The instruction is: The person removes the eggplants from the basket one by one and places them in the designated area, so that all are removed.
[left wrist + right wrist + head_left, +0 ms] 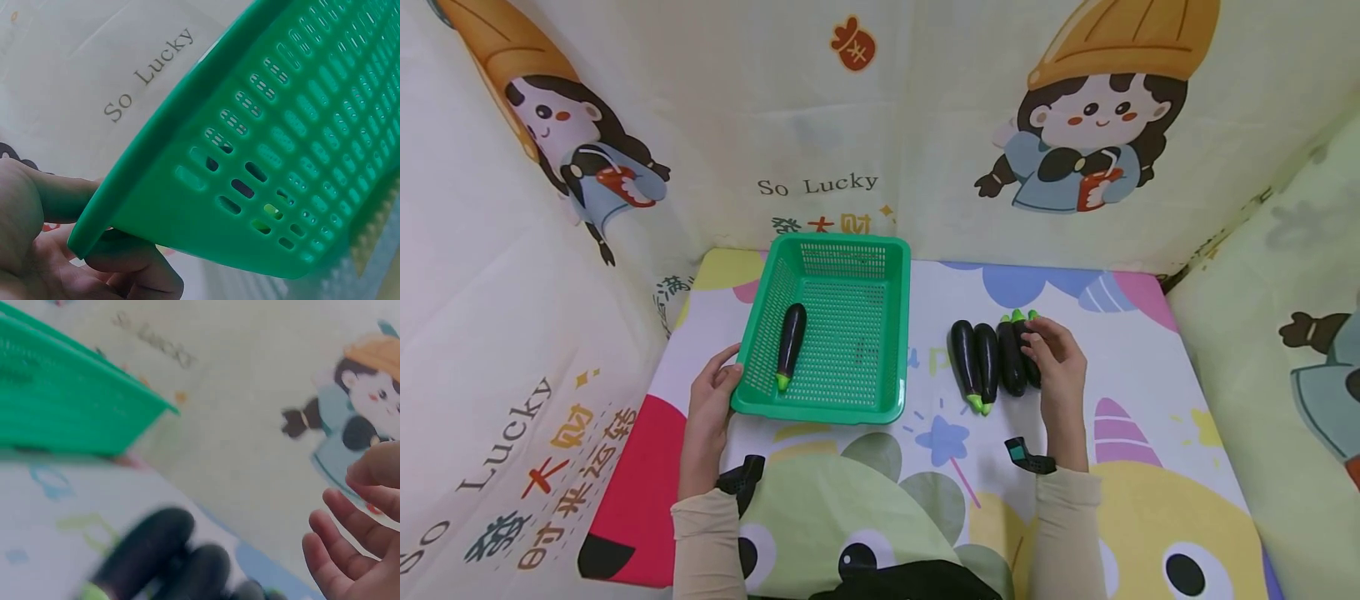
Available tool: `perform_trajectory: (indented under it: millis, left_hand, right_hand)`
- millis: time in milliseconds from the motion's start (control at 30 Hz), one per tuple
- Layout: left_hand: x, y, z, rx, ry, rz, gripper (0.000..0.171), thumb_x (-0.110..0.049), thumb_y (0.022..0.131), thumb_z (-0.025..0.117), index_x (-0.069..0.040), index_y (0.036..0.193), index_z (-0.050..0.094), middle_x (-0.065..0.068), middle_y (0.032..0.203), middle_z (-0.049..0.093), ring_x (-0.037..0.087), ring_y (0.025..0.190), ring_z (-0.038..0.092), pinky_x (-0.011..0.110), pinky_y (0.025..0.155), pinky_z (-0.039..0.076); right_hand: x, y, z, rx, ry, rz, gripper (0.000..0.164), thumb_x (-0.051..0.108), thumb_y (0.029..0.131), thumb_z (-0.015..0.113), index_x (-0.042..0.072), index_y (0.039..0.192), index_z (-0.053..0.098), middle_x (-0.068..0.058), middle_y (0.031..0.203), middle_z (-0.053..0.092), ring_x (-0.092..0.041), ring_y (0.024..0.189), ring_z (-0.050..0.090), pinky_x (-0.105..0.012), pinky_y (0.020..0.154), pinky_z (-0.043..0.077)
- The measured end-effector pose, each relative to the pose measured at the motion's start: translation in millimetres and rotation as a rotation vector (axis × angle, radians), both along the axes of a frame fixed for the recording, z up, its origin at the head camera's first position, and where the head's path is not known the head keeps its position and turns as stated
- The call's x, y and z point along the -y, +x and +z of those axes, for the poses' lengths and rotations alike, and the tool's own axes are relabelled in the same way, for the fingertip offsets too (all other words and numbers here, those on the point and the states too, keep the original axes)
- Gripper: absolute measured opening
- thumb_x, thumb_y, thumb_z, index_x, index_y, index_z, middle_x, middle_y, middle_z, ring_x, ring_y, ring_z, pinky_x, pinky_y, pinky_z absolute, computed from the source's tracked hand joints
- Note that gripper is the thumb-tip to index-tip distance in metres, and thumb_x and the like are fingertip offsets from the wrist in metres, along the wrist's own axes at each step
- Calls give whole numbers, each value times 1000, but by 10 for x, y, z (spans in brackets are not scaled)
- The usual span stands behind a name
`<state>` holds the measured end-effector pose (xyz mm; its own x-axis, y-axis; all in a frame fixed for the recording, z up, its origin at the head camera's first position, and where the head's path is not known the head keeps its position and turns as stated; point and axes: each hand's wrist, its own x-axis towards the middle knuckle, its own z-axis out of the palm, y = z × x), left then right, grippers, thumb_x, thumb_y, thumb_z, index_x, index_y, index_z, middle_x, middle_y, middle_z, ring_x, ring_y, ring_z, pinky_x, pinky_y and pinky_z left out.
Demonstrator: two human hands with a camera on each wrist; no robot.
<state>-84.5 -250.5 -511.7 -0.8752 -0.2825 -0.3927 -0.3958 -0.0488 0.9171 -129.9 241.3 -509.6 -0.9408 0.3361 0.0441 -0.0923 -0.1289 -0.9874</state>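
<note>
My left hand (710, 398) grips the near left corner of a green plastic basket (820, 414). In the left wrist view the thumb is on one side of the rim (119, 169) and curled fingers are on the other. One dark eggplant (792, 342) with a green stem lies inside on the left. To the right of the basket, several more eggplants (988, 362) lie side by side on the table. Over the rightmost eggplant (1031, 367) is my right hand (1058, 358), covering part of it. The right wrist view shows its fingers (344, 544) loosely bent, with nothing between them.
A cartoon-printed cloth covers the table (940, 517). Pale printed curtains (940, 125) rise behind the table and on both sides. The basket stands toward the back left of the table, near the rear curtain.
</note>
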Motion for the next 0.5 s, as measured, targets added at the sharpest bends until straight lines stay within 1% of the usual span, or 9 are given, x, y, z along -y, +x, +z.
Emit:
perform_trajectory:
  millis: [67,233,367,433,500]
  left_hand:
    - [0,3,6,-3,-2,-3,54,-32,108,57,-25,160,44,-6,120,61,8,97,66,15,80,57]
    - [-5,2,11,0,-7,1,53,-32,108,57,-26,159,44,-4,120,61,9,96,67,15,80,57]
    - [0,-2,21,14,-4,-11,55,-33,108,56,-27,161,42,-6,121,60,7,97,66,15,80,57]
    - [4,0,27,18,-4,-15,56,-33,108,56,-27,161,41,-7,121,60,7,97,66,15,80,57]
    - [5,4,29,20,-6,-10,55,-34,108,57,-28,161,41,-6,121,60,8,97,66,15,80,57]
  right_hand:
    - [101,-12,16,-21,-45,67,41,9,103,64,-6,140,57,-3,123,69,-16,107,67,-21,91,58]
    - [365,-40,73,-34,-111,228,42,11,104,63,-3,143,55,-5,126,69,-17,109,69,-27,95,58]
    - [556,-54,108,-21,-117,312,45,12,105,63,-6,145,51,-5,127,68,-17,109,69,-28,97,58]
    - [643,-57,120,-14,-113,343,43,13,105,62,-4,144,52,-7,129,67,-20,111,68,-29,98,58]
    - [730,-63,130,-8,-100,371,41,14,106,62,-1,143,54,-6,130,66,-21,113,67,-28,98,58]
